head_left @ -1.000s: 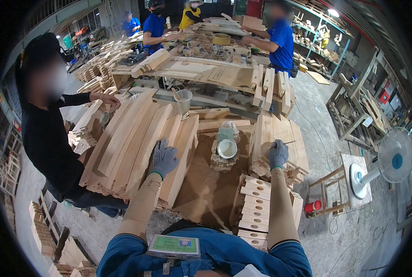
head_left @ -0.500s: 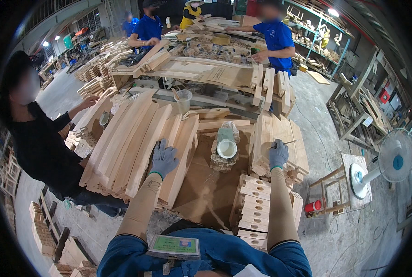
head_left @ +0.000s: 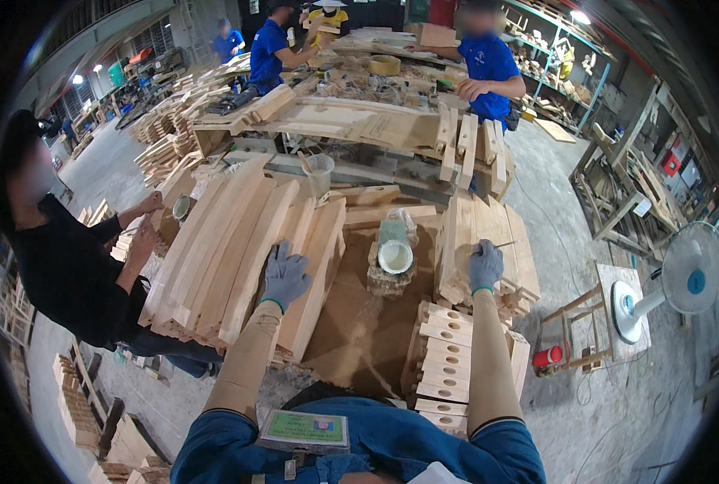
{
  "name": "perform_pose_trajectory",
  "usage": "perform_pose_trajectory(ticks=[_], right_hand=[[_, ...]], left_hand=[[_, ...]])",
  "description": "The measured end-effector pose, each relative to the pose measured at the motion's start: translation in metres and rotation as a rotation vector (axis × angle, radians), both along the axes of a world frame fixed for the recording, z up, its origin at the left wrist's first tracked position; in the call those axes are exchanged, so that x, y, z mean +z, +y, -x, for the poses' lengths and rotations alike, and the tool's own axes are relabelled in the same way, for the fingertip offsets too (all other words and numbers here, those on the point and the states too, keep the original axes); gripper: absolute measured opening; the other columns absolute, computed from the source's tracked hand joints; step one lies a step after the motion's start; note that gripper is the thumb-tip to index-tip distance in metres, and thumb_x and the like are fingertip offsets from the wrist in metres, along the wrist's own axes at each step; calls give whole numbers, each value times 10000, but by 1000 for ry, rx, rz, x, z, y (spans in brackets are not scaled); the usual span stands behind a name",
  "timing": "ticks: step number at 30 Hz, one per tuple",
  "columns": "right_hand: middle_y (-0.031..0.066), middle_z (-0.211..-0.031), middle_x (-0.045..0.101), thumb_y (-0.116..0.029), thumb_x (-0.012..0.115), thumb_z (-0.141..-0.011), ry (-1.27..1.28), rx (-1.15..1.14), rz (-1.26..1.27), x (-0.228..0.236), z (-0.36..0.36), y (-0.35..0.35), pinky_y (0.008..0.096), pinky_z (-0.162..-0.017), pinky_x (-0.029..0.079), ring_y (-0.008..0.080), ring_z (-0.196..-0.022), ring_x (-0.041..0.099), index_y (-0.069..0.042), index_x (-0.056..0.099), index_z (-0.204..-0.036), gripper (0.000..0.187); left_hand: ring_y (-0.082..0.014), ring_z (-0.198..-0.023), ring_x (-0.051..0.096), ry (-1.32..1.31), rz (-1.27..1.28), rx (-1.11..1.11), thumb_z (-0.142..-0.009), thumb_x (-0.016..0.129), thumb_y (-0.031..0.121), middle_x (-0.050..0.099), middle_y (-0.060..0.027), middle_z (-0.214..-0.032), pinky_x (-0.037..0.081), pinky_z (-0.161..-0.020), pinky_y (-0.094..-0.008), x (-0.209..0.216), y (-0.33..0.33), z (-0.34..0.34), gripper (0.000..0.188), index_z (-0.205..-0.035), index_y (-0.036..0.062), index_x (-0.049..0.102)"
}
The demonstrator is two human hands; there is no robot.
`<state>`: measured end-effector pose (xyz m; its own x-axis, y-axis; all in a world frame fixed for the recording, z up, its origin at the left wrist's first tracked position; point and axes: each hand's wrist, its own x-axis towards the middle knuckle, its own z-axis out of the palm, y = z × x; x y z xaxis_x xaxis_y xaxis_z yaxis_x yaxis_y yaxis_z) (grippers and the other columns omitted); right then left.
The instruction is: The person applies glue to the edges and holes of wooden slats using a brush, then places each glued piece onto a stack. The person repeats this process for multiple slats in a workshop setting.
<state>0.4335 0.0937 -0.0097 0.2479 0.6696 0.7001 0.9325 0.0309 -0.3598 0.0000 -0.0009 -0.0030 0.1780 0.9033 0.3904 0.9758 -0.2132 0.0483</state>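
Resting on the right-hand part of the left stack of pale boards (head_left: 206,250), the left hand (head_left: 287,277), in a grey glove, lies palm down with its fingers spread and nothing visible in its grasp. Boards run on both sides of it, the greater part of the stack lying to its left. The right hand (head_left: 486,268), gloved alike, sits on top of the right stack of boards (head_left: 506,222), fingers curled in around a thin stick (head_left: 505,244) that pokes out to the right over the wood; how the fingers grip it underneath is hidden. Between the two stacks a brown sheet (head_left: 347,323) covers the work surface, and a white cup (head_left: 395,258) stands there on a rough block (head_left: 389,283), between the hands and touching neither. Nearer the body, below the right hand and left of its forearm, is a row of pieces with oval holes (head_left: 446,361). A clear plastic cup (head_left: 319,179) stands beyond the left hand, by the far end of the left stack.
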Motion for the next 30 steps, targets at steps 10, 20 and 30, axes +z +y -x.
perform_pose_trajectory(ticks=[10, 20, 30], right_hand=[[109, -697, 608, -161, 559, -780, 9, 1, 0, 2, 2, 0, 396, -694, 440, 303, -699, 565, -130, 578, -764, 40], [106, -691, 607, -166, 555, -784, 16, -5, -18, 2, -1, 2, 406, -679, 444, 311, -696, 564, -129, 556, -733, 63], [122, -756, 613, -190, 535, -793, 26, -42, 58, -5, -5, 2, 443, -651, 460, 336, -765, 565, -126, 582, -772, 82]], left_hand=[[-359, -1243, 344, 58, 67, 48, -701, 594, 276, 624, -59, -1056, 223, -1069, -497, 1, 0, 0, 341, -1001, 117, 629], [-371, -1242, 346, 79, 124, 52, -703, 599, 286, 622, -61, -1063, 240, -1062, -499, 5, 5, -2, 364, -1023, 113, 626], [-389, -1275, 293, -49, 116, 67, -701, 589, 264, 429, -130, -1293, 249, -1054, -486, 5, 3, -8, 593, -1237, 56, 444]])
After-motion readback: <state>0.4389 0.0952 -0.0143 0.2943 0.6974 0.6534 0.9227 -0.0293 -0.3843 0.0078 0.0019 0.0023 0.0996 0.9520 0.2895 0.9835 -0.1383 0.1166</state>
